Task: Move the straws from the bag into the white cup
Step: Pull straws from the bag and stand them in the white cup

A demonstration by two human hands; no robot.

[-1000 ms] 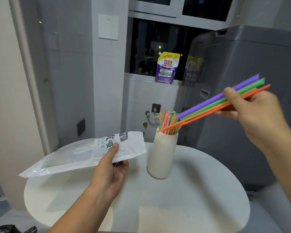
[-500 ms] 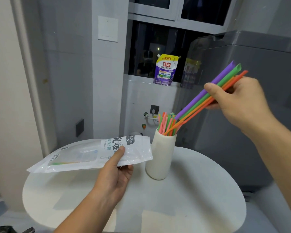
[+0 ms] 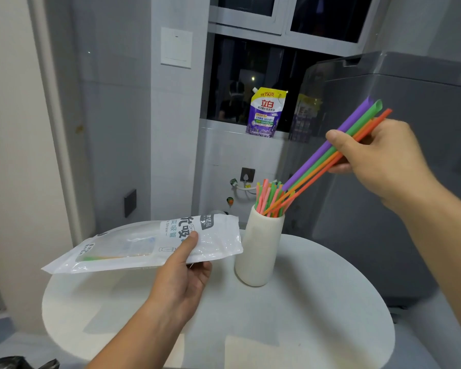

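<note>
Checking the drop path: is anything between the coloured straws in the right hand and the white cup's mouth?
Only the pink and green straws standing in the tall white cup crowd its mouth; the lower tips of the right hand's long purple, green and orange plastic straws sit among them. Nothing else visible is between.

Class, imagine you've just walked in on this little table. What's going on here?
A person is loading straws into a white cup that stands on a round table. The right hand pinches a bundle of straws, purple, green and orange, tilted with its lower ends at the cup's mouth, among the standing straws already inside. The left hand holds the bag to the left of the cup; a few straws show inside it.
</note>
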